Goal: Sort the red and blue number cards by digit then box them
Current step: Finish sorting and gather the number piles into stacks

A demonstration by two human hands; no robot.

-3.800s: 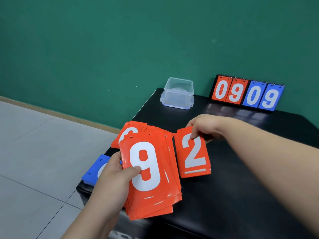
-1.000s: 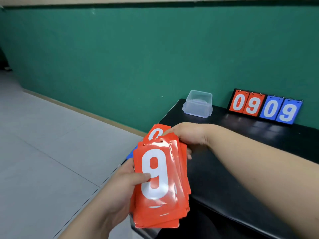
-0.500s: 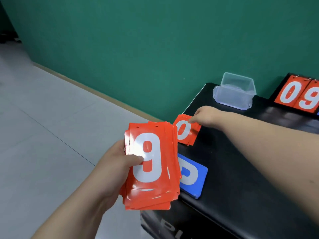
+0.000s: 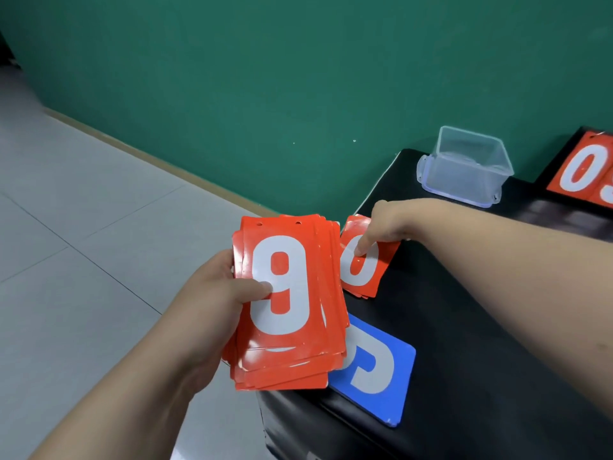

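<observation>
My left hand (image 4: 212, 293) grips a thick stack of red number cards (image 4: 288, 330), held off the table's left edge with a white 9 on top and my thumb across it. A small pile of red cards showing 0 (image 4: 360, 277) lies on the black table (image 4: 481, 327) just right of the stack. My right hand (image 4: 384, 224) reaches over it, and the index fingertip presses on the top 0 card. A blue card pile (image 4: 378, 370) lies at the table's near left corner, partly hidden under the red stack.
A clear plastic box (image 4: 464, 167) stands at the table's far left by the green wall. A scoreboard with red 0 and 9 flaps (image 4: 583, 171) leans at the far right edge. Tiled floor lies to the left.
My right hand laid a red 0 card on the pile by the table's left edge and now rests a fingertip on it. The left hand kept hold of the 9-topped stack throughout.
</observation>
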